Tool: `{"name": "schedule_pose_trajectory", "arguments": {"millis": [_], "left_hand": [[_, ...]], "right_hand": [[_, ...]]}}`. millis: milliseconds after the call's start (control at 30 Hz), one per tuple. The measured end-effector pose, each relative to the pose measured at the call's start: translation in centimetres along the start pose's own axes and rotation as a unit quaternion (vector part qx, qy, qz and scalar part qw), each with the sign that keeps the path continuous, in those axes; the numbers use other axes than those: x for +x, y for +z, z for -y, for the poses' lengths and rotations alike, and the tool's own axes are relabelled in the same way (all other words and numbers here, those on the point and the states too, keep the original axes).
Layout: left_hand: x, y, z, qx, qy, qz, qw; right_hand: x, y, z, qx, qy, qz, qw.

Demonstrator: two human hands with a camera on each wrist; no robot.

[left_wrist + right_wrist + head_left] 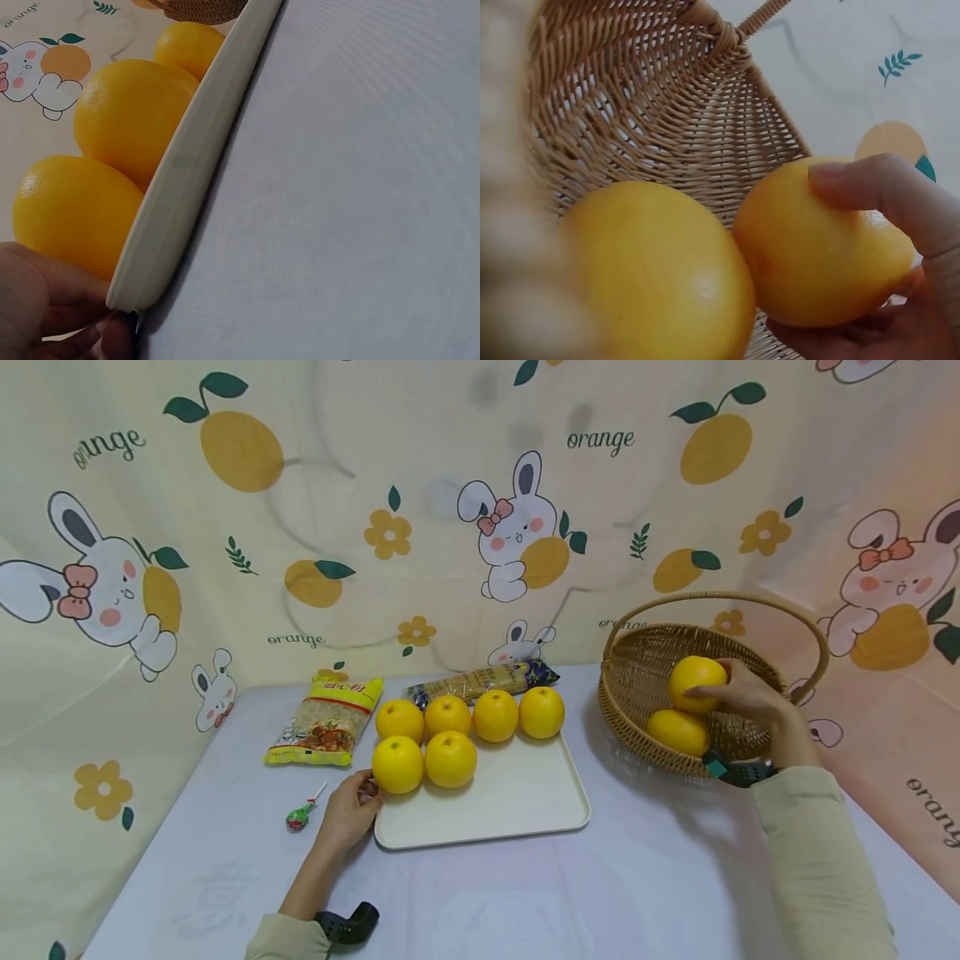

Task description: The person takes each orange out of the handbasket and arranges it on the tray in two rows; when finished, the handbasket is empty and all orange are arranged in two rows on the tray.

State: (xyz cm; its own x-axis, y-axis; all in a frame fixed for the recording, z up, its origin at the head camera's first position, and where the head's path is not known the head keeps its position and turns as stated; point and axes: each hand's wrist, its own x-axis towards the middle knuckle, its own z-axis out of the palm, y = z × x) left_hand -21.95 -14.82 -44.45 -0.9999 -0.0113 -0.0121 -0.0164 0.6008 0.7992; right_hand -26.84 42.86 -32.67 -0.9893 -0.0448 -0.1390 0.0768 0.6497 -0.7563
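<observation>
Inside the wicker basket (622,710), my right hand (750,693) grips a yellow-orange orange (697,681), thumb over its top and fingers under it in the right wrist view. A second orange (660,270) lies in the basket beside it. My left hand (348,810) pinches the left edge of a white tray (517,802), with fingers under the rim (169,217). Several oranges (450,760) stand on the tray, in a back row and at its left; the closest orange (75,214) is right by the left hand.
A yellow bag of noodles (322,722) lies left of the tray, a long pack (480,681) behind it. A lollipop (300,814) in a green wrapper is near the left hand. The basket's handle (712,597) arches over its opening. A printed cloth hangs at the back.
</observation>
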Motion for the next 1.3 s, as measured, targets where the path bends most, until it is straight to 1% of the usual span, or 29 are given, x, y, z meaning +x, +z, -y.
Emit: {"name": "schedule_pose_trajectory", "arguments": {"millis": [67, 200, 333, 433, 500, 567, 700, 800, 867, 967, 1133, 1233, 1300], "left_hand": [[0.0, 0.0, 0.1, 0.001, 0.003, 0.001, 1.0], [-0.1, 0.0, 0.0, -0.001, 0.004, 0.003, 1.0], [-0.2, 0.0, 0.0, 0.0, 0.002, 0.004, 1.0], [-0.1, 0.1, 0.2, 0.001, 0.003, 0.003, 1.0], [0.0, 0.1, 0.2, 0.003, 0.002, 0.004, 1.0], [0.1, 0.2, 0.2, 0.004, 0.0, 0.005, 1.0], [0.0, 0.1, 0.1, 0.005, 0.002, 0.004, 1.0], [0.0, 0.0, 0.0, 0.003, 0.007, 0.001, 1.0], [0.0, 0.0, 0.0, 0.002, 0.008, 0.0, 1.0], [0.0, -0.1, 0.0, 0.001, 0.007, 0.0, 1.0], [0.0, -0.1, 0.0, 0.001, 0.005, 0.001, 1.0], [-0.1, -0.1, 0.0, 0.001, 0.006, 0.001, 1.0], [0.0, -0.1, 0.0, 0.003, 0.009, 0.0, 1.0]], "right_hand": [[-0.1, 0.2, -0.1, -0.017, -0.009, -0.006, 0.9998], [-0.3, 0.6, -0.1, -0.015, -0.028, -0.014, 0.9994], [-0.4, 1.1, 0.1, -0.017, -0.068, -0.025, 0.9972], [-0.5, 1.5, 0.7, -0.032, -0.107, -0.032, 0.9933], [-0.6, 1.8, 1.3, -0.043, -0.121, -0.036, 0.9911], [-0.9, 2.1, 1.9, -0.052, -0.123, -0.038, 0.9904], [-1.5, 2.6, 3.4, -0.065, -0.111, -0.036, 0.9911], [-2.0, 3.2, 4.5, -0.071, -0.113, -0.032, 0.9905], [-2.4, 3.8, 5.3, -0.068, -0.121, -0.03, 0.9898], [-2.7, 4.9, 6.5, -0.058, -0.158, -0.025, 0.9854], [-3.1, 7.3, 8.3, -0.014, -0.21, -0.031, 0.9771], [-3.1, 8.9, 8.8, 0.01, -0.231, -0.034, 0.9723], [-2.9, 10.0, 9.0, 0.018, -0.252, -0.032, 0.9671]]}}
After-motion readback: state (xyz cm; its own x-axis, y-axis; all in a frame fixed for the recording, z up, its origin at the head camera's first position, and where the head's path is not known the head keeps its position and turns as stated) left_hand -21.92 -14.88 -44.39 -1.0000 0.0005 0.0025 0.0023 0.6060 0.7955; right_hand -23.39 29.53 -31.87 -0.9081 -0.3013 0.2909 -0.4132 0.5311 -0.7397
